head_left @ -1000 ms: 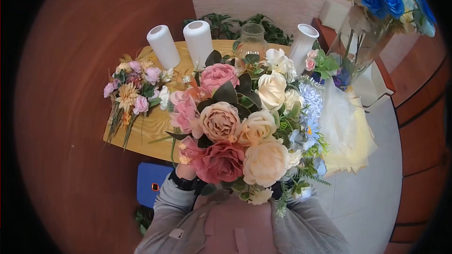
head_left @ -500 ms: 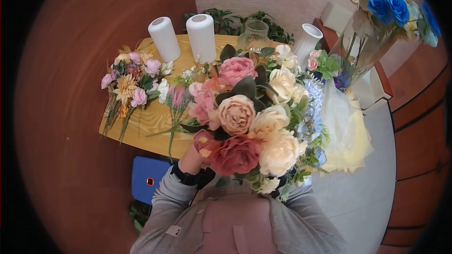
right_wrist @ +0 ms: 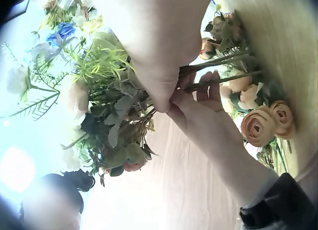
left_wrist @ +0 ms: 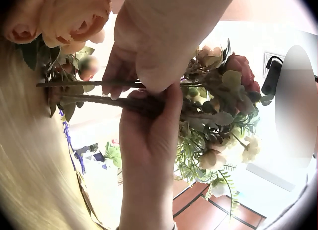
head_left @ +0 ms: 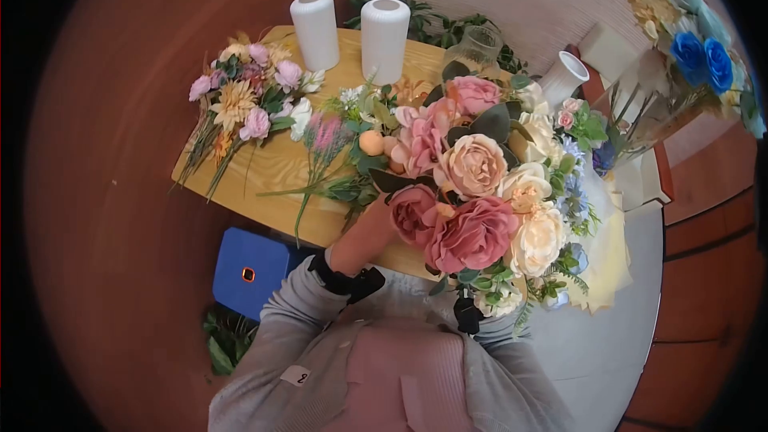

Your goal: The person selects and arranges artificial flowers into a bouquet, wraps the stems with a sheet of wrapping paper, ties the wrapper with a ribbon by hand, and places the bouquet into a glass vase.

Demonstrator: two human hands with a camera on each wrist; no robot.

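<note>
A large bouquet (head_left: 480, 176) is held above the right half of the tabletop (head_left: 272, 176), by its near edge. Its long axis stands roughly upright to the tabletop: the flower heads spread upward and away from it, and the bare stems (left_wrist: 89, 98) run down towards it, nearly side by side. Whether the stem ends touch the tabletop cannot be told. Both hands are closed around the stems just beneath the blooms; the left hand (right_wrist: 208, 113) has them between thumb and fingers, and the right hand (left_wrist: 149, 128) curls about them with its thumb along the bundle.

At the tabletop's left end lies a bunch of pink and orange flowers (head_left: 248, 100), stems slanting to the near left edge. A pink sprig (head_left: 326, 132) lies on the middle of the tabletop, its stem towards the near edge. Two white vases (head_left: 382, 40) stand upright at the tabletop's far left. A clear glass vase (head_left: 474, 48) is at its far edge, and a third white vase (head_left: 564, 76) at its far right. Pale yellow paper (head_left: 612, 268) hangs past its right end. A blue box (head_left: 250, 276) is below the near left edge.
</note>
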